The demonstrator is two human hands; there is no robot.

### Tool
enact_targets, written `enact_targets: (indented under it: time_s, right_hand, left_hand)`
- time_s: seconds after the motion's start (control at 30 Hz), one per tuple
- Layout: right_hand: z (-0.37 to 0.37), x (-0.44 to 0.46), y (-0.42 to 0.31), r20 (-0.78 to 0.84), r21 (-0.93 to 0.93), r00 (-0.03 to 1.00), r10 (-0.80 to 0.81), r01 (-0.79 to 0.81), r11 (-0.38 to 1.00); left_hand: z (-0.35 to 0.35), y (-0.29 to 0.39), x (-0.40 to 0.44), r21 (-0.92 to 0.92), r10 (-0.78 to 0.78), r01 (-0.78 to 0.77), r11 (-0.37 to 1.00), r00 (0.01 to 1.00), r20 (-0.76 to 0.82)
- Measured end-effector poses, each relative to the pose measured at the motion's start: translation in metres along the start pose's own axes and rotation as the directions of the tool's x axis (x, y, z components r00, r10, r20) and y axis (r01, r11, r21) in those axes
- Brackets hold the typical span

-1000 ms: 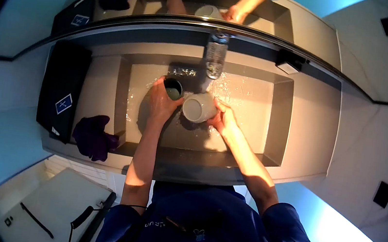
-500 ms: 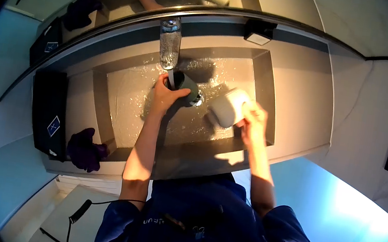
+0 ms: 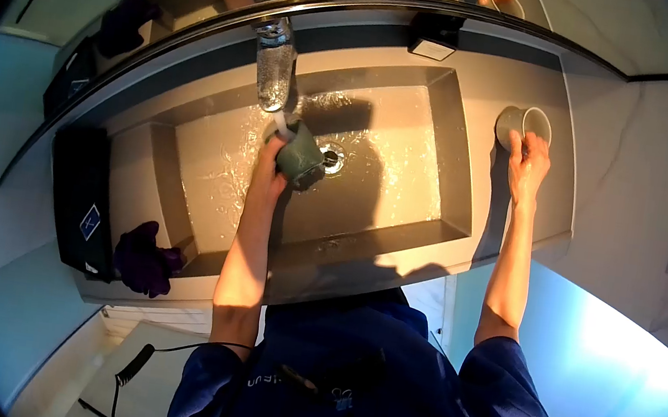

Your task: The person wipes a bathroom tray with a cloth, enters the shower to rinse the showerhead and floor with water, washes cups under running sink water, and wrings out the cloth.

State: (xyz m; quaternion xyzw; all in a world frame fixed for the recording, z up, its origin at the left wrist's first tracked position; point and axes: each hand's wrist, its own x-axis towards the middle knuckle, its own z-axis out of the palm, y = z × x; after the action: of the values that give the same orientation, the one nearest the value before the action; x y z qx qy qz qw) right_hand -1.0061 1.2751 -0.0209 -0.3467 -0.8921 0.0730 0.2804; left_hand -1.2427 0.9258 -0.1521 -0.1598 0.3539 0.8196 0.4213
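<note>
Beneath the shiny metal tap point(image 3: 273, 74), the left hand point(image 3: 270, 168) clasps a round green cup point(image 3: 300, 156), likely slippery; at the right ledge point(image 3: 543, 209), the right hand point(image 3: 529, 168) pinches a probably fragile pale cup point(image 3: 508, 128) by its rim, the body seeming safer.

Cup point(image 3: 518, 120) right of sink point(image 3: 409, 151), other cup point(image 3: 301, 154) under faucet point(image 3: 273, 72) (cloth point(image 3: 147, 260) left).

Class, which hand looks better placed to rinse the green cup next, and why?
Left, probably. The left hand holds the green cup at the running tap, while the right hand is on the counter beside the basin, gripping the white cup.
</note>
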Motion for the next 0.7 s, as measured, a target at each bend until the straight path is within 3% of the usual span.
enact_targets:
  time_s: [0.13, 0.2, 0.23, 0.27, 0.3, 0.33, 0.37, 0.4, 0.43, 0.5, 0.53, 0.57, 0.63, 0.7]
  right_hand:
    - [-0.014, 0.002, -0.032, -0.081, -0.391, 0.982, -0.168, 0.123, 0.912]
    - [-0.018, -0.016, -0.064, -0.079, -0.224, 0.996, -0.05, 0.031, 0.974]
    - [-0.015, -0.028, -0.075, 0.135, -0.099, 0.991, 0.023, -0.01, 0.995]
    - [0.001, -0.048, -0.076, 0.331, 0.202, 0.942, 0.051, -0.123, 0.972]
    - [0.03, -0.075, -0.072, 0.554, 0.216, 0.825, 0.107, -0.267, 0.939]
    - [0.031, -0.07, -0.09, 0.859, -0.132, 0.45, 0.244, -0.265, 0.955]
    - [0.042, -0.079, -0.092, 0.898, -0.187, 0.377, 0.228, -0.143, 0.972]
    - [0.065, -0.103, -0.07, 0.879, -0.097, 0.456, 0.137, -0.11, 0.989]
    - [0.067, -0.1, -0.068, 0.88, -0.095, 0.456, 0.134, -0.108, 0.99]
    - [0.077, -0.095, -0.066, 0.926, -0.226, 0.262, 0.273, -0.196, 0.954]
    - [0.091, -0.109, -0.053, 0.873, -0.237, 0.433, 0.222, -0.02, 0.971]
    - [0.09, -0.109, -0.055, 0.874, -0.239, 0.43, 0.225, -0.022, 0.971]
    - [0.089, -0.102, -0.057, 0.905, -0.243, 0.324, 0.277, -0.14, 0.96]
    - [0.09, -0.1, -0.056, 0.904, -0.218, 0.35, 0.247, -0.121, 0.969]
  left_hand:
    - [0.009, 0.007, -0.001, 0.093, 0.032, -0.025, 0.995, 0.997, -0.069]
    - [0.004, 0.011, 0.003, 0.132, 0.034, -0.027, 0.991, 0.998, -0.053]
    - [0.0, 0.012, 0.004, 0.174, 0.034, -0.027, 0.984, 0.999, -0.039]
    - [-0.004, 0.013, 0.005, 0.177, 0.029, -0.022, 0.984, 0.999, -0.038]
    - [-0.007, 0.014, 0.007, 0.198, 0.017, -0.01, 0.98, 0.999, -0.033]
    - [-0.009, 0.013, 0.01, 0.218, 0.006, 0.0, 0.976, 1.0, -0.027]
    - [-0.011, 0.013, 0.01, 0.218, 0.007, -0.001, 0.976, 1.0, -0.025]
    - [-0.014, 0.011, 0.008, 0.244, 0.025, -0.022, 0.969, 1.0, -0.007]
    - [-0.016, 0.011, 0.007, 0.271, 0.045, -0.045, 0.962, 0.999, 0.007]
    - [-0.009, 0.016, -0.004, 0.226, 0.029, -0.019, 0.974, 0.999, -0.038]
    - [-0.005, 0.017, -0.009, 0.179, 0.005, 0.009, 0.984, 0.997, -0.078]
    - [-0.007, 0.017, -0.009, 0.18, 0.001, 0.013, 0.984, 0.997, -0.08]
    - [-0.009, 0.018, -0.005, 0.188, 0.006, 0.01, 0.982, 0.996, -0.084]
    - [-0.014, 0.018, -0.004, 0.233, 0.012, 0.002, 0.973, 0.998, -0.059]
